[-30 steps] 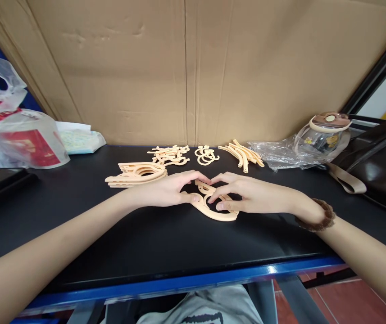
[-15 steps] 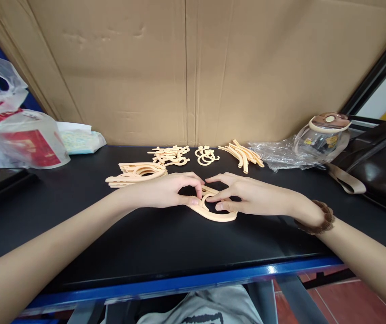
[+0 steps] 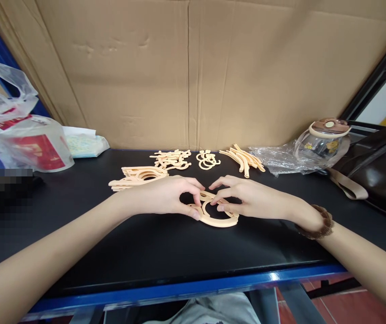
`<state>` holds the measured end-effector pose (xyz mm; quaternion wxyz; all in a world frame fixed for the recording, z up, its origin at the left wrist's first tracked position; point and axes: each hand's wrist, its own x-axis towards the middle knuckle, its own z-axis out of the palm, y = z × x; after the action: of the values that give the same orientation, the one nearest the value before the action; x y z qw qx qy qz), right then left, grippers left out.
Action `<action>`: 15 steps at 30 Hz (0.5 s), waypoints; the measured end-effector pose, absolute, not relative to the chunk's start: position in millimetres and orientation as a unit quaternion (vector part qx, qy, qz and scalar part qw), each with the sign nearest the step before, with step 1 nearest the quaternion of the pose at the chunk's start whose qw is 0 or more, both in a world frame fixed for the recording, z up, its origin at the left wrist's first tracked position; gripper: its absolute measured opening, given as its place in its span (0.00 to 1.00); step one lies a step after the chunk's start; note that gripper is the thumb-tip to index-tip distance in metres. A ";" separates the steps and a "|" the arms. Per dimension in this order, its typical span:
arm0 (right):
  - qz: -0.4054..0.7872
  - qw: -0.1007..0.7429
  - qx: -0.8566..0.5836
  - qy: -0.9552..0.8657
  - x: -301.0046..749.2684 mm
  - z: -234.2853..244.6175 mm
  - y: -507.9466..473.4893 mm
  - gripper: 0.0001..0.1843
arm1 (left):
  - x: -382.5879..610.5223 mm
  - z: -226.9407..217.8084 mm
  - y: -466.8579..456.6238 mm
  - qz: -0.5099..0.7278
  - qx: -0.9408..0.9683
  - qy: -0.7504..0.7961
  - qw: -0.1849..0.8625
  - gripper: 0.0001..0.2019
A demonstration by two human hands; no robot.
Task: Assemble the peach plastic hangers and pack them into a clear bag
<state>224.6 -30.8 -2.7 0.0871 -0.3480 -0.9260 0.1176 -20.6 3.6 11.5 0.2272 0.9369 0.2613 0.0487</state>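
Hands (image 3: 165, 194) (image 3: 258, 198) on beige pieces (image 3: 218, 222), black table (image 3: 179, 256)

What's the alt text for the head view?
A person's left hand and right hand are at curved cream parts on a black tabletop. Beyond lie groups of cream pieces; a plastic bag stands left, a clear bottle right.

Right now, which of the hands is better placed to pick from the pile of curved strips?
Probably the right hand: it lies directly in front of the pile of curved strips, while the left hand is farther off, toward the stacked hanger parts.
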 end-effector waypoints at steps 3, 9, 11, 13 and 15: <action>0.134 0.086 -0.347 -0.924 224.3 -3.2 -31.7 0.16 | -19.8 11.8 2.2 0.047 0.940 0.268 0.208 0.09; 0.126 0.131 -0.335 -0.924 222.7 0.2 -31.2 0.16 | -17.8 14.2 -4.6 0.043 0.941 0.299 0.153 0.15; 0.102 0.156 -0.343 -0.921 223.3 2.6 -30.6 0.16 | -17.2 15.5 -7.1 0.047 0.939 0.310 0.144 0.18; 0.084 0.171 -0.349 -0.918 224.4 4.3 -30.5 0.16 | -16.6 16.5 -8.9 0.047 0.943 0.303 0.132 0.18; 0.080 0.175 -0.346 -0.918 225.2 4.8 -31.3 0.15 | -16.1 16.7 -9.9 0.039 0.950 0.288 0.113 0.13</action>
<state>225.2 -31.3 4.8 0.1746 -0.3464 -0.9183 0.0795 -16.1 -9.9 16.7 0.1133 0.9501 0.2879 0.0391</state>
